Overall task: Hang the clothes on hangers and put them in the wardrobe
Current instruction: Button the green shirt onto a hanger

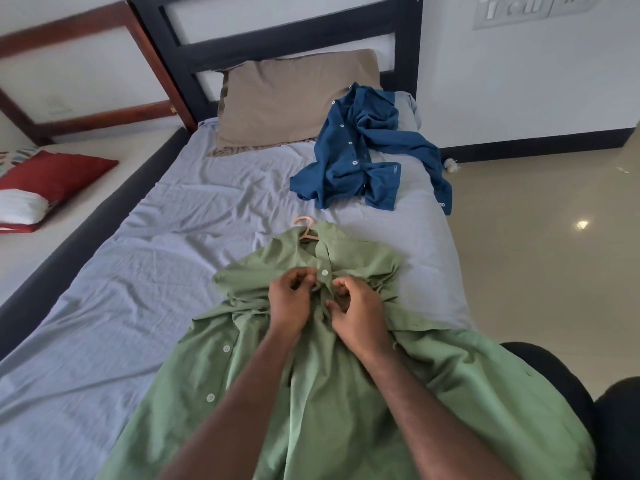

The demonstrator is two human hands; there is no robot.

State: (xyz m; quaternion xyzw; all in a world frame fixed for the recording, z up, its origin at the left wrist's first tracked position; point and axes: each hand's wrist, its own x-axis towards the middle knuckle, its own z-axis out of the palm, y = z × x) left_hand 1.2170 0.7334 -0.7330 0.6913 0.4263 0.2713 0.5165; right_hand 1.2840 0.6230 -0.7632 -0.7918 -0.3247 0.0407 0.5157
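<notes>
Hands [322, 299] pinch rumpled green shirt [346, 393] placket.

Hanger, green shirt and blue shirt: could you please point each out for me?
Hanger [304, 227], head view, on its pink hook.
Green shirt [332, 403], head view, on its front panel.
Blue shirt [349, 168], head view, on its crumpled body.

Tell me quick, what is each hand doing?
Left hand: pinching the green shirt near its top button.
Right hand: gripping the shirt's other front edge.
</notes>
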